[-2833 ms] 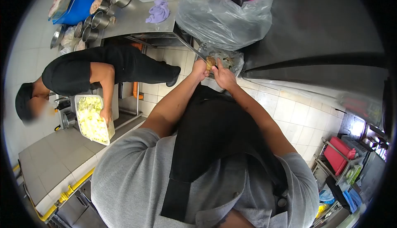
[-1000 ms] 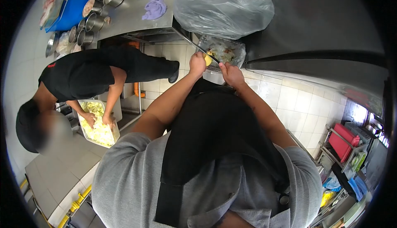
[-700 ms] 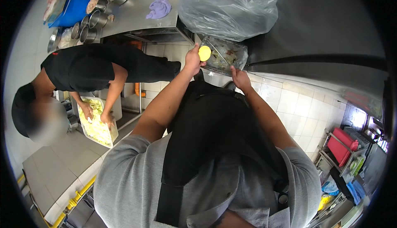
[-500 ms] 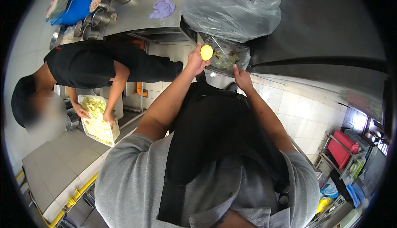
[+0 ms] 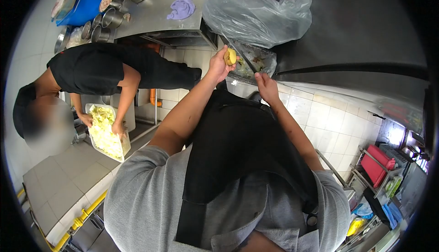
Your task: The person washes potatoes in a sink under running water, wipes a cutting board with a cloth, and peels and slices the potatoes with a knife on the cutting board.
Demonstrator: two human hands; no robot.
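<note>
My left hand (image 5: 217, 64) is closed around a potato (image 5: 231, 56). One side of the potato shows bare yellow flesh, and brownish skin is visible on the side nearer my palm. In my right hand (image 5: 267, 87) is a long, narrow knife (image 5: 246, 59), gripped at its handle with the dark blade slanting up and left. The blade passes just right of the potato, and I cannot tell whether they touch. Below both hands sits a bin lined with clear plastic (image 5: 270, 64), with scraps inside it.
On the left, a co-worker in black holds a white tub (image 5: 125, 148) of chopped leaves. A steel counter (image 5: 157, 7) bears metal pots, a purple cloth (image 5: 181, 6) and a plastic tub. A large clear plastic bag (image 5: 256, 16) hangs close beyond my hands.
The potato has turned in my left hand, so brown skin now shows beside the yellow flesh. The knife's blade has rotated and looks darker and broader. The co-worker's tub has shifted slightly.
</note>
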